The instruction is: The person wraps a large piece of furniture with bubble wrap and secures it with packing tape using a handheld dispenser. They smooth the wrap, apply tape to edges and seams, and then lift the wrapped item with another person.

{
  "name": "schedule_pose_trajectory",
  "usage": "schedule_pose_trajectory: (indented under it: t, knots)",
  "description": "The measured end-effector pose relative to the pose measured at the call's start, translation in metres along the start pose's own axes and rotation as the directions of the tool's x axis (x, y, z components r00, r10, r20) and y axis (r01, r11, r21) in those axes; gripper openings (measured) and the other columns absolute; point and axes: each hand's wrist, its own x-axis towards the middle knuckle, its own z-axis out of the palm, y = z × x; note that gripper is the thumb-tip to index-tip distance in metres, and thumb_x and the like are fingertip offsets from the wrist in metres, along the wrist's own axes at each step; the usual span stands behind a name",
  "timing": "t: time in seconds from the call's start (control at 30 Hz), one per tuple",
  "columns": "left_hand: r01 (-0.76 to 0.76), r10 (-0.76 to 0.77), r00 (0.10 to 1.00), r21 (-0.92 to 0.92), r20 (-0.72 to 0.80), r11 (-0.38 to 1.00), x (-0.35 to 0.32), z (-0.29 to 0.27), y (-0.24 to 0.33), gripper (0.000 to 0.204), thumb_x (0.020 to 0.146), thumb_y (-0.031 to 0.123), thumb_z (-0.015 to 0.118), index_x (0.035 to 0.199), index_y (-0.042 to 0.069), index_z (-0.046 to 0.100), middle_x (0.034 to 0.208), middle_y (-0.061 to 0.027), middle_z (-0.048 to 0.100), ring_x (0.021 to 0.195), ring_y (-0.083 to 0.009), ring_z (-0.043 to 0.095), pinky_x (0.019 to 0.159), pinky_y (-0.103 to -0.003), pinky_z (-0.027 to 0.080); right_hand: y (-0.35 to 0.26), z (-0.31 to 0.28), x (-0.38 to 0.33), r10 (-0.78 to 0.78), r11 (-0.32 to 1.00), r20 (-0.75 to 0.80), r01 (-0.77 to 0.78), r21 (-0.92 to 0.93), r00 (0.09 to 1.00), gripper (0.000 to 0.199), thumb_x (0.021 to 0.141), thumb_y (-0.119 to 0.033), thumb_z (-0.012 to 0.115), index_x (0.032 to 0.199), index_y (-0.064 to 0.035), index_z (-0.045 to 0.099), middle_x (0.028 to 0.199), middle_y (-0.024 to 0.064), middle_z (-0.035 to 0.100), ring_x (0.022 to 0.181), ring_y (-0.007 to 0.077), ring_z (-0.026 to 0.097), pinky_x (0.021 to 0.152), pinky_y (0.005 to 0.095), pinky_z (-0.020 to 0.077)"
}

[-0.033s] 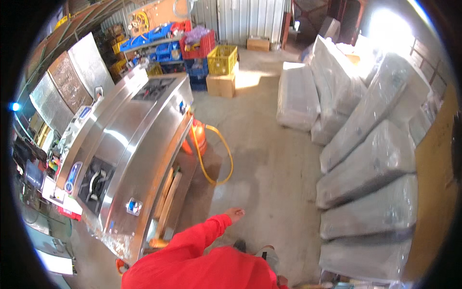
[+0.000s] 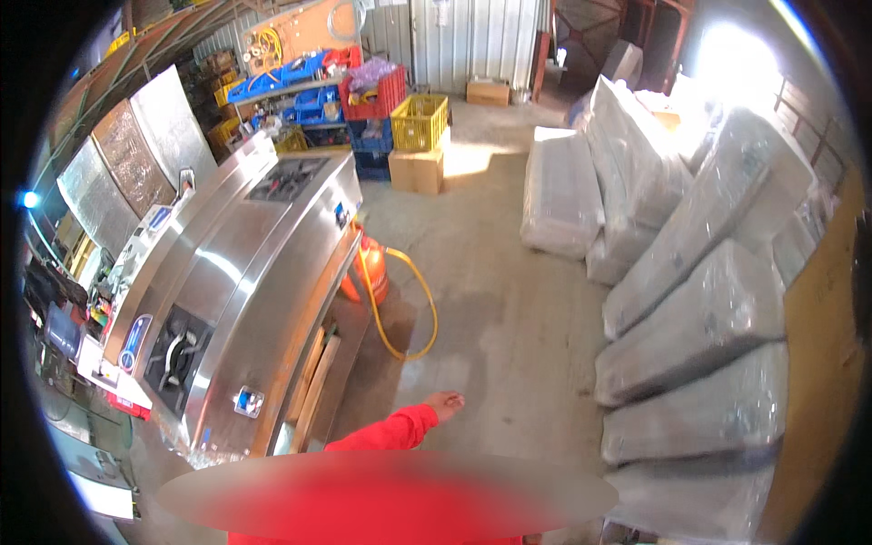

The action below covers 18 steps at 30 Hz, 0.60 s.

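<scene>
My left hand (image 2: 445,405) reaches out from a red sleeve (image 2: 392,431) over the grey concrete floor. Its fingers curl in loosely, and no held thing shows in them. A blurred patch covers most of my red-clad torso, and my right hand does not show. To the left of my arm runs a long stainless-steel cooking range (image 2: 259,238) with a black burner (image 2: 182,354) at its near end and another burner (image 2: 289,179) at its far end. Beyond my hand an orange gas cylinder (image 2: 373,270) stands by the range, with a yellow hose (image 2: 434,309) looping onto the floor.
Several plastic-wrapped grey units (image 2: 695,372) line the right side. Wooden beams (image 2: 318,381) lie beneath the range. Farther back are a yellow crate (image 2: 420,123) on a cardboard box (image 2: 417,170), a red crate (image 2: 373,97) and blue bins (image 2: 313,102). Metal sheets (image 2: 168,123) lean at the left.
The view has shifted slightly, so the room sits a little lower in it. My left hand keeps nearly the same place. A blurred patch now hides my torso and legs.
</scene>
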Motion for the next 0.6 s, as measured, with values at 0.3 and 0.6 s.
schedule_pose_trajectory:
  t: [0.3, 0.6]
  knots:
    - [0.292, -0.233, 0.885, 0.09, -0.403, 0.952, 0.182, -0.114, -0.007, 0.037, 0.098, 0.036, 0.054, 0.106, 0.004, 0.072, 0.1, -0.0158, 0.074, 0.097, -0.0321, 0.07, 0.084, -0.046, 0.052, -0.281, -0.078, 0.253, -0.071, 0.964, 0.127, 0.101, -0.245, 0.989, 0.018, 0.084, -0.029, 0.065, 0.089, -0.0147, 0.076, 0.091, 0.0047, 0.074, 0.085, 0.0227, 0.071, 0.066, 0.0452, 0.0569]
    - [0.752, -0.769, 0.543, -0.213, -0.337, 0.624, 0.152, -0.065, -0.019, 0.041, 0.094, 0.042, 0.054, 0.084, 0.006, 0.07, 0.071, -0.0072, 0.069, 0.062, -0.0315, 0.067, 0.061, -0.046, 0.055, -0.697, -0.169, 0.565, -0.387, 0.852, 0.246, 0.447, -0.272, 0.888, 0.014, 0.088, -0.014, 0.064, 0.081, -0.0056, 0.072, 0.073, 0.0072, 0.069, 0.065, 0.0244, 0.068, 0.06, 0.0403, 0.0535]
